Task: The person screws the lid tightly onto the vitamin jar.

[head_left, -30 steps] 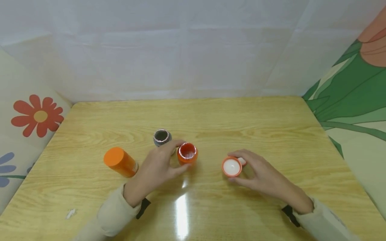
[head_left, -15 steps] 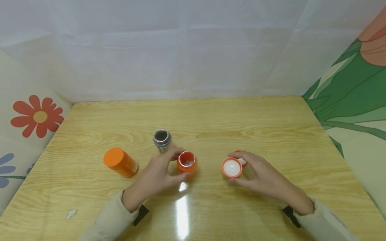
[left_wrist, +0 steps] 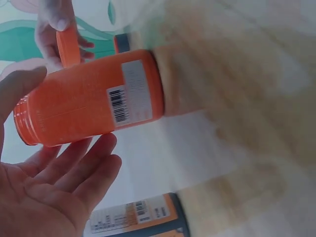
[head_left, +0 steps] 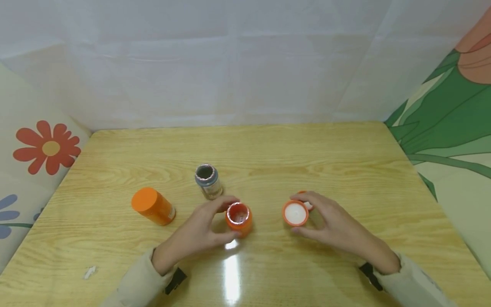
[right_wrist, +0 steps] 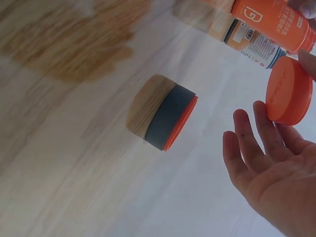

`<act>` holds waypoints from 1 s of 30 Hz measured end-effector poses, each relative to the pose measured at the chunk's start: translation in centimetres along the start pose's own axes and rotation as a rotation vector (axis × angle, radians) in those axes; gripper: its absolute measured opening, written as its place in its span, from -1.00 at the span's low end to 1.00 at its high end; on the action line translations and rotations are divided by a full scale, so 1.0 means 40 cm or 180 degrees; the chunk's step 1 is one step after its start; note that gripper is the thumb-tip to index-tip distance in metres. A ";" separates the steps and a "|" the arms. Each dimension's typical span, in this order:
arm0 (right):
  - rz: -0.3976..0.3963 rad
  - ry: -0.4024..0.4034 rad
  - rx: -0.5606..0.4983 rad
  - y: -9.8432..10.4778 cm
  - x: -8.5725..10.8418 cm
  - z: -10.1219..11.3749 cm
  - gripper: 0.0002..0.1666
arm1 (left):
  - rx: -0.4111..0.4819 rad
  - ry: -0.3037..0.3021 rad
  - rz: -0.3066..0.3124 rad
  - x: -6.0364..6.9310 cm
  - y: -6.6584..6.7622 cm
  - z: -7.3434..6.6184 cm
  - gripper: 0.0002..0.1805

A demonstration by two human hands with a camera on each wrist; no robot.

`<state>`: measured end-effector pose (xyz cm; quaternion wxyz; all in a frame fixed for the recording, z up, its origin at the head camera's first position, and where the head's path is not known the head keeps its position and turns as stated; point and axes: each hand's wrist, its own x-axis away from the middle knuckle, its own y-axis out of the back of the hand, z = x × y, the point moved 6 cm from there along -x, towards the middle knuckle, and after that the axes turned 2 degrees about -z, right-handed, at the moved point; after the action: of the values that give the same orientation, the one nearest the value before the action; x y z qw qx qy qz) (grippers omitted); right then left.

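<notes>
My left hand (head_left: 201, 228) holds an orange bottle (left_wrist: 94, 96) between thumb and fingers. The bottle is upright and uncapped, its base at the tabletop in the left wrist view. My right hand (head_left: 330, 221) pinches an orange screw cap (right_wrist: 289, 91) above the table, its white inside facing up in the head view. Below it on the table lies a second cap (right_wrist: 173, 116), dark-sided with an orange rim, partly hidden in the head view. Behind my left hand stands a grey-topped bottle (head_left: 209, 183), also uncapped, with a printed label.
An orange cylinder (head_left: 153, 206) with a flat orange top stands left of my left hand. The wooden table (head_left: 307, 153) is glossy, with a white scrap mark (head_left: 90, 272) at front left. A white cloth (head_left: 230, 64) hangs behind it.
My left hand has brought the orange bottle nearer to me and lower, so more of the grey-topped bottle shows. My right hand with the cap has hardly moved.
</notes>
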<state>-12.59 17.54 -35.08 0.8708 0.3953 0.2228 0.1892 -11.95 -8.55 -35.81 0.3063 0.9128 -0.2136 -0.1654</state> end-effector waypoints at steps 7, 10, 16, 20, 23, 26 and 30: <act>-0.0040 -0.0016 -0.0001 0.001 0.004 -0.002 -0.23 | 0.0044 0.0110 0.0182 -0.001 -0.025 0.025 -0.24; -0.0062 -0.0049 -0.0038 0.001 0.005 -0.004 -0.24 | 0.0066 0.0163 0.0221 -0.004 -0.034 0.029 -0.29; -0.0187 0.0076 -0.0064 0.005 0.004 0.001 -0.24 | 0.0099 0.0206 0.0303 -0.007 -0.042 0.023 -0.32; -0.0196 0.0117 -0.0081 0.005 0.004 0.004 -0.24 | 0.0118 0.0202 0.0345 -0.006 -0.046 0.017 -0.31; -0.0198 0.0145 -0.0088 0.006 0.005 0.008 -0.24 | 0.0163 0.0169 0.0373 -0.006 -0.049 0.014 -0.31; -0.0210 0.0189 -0.0075 0.007 0.006 0.013 -0.23 | 0.0190 0.0128 0.0384 -0.004 -0.051 0.012 -0.30; -0.0221 0.0219 -0.0039 0.008 0.007 0.016 -0.23 | 0.0127 0.0083 0.0369 -0.002 -0.053 0.007 -0.28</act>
<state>-12.05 17.50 -34.51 0.8710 0.3753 0.2650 0.1738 -11.51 -7.13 -37.33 0.2999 0.9069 -0.2653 -0.1312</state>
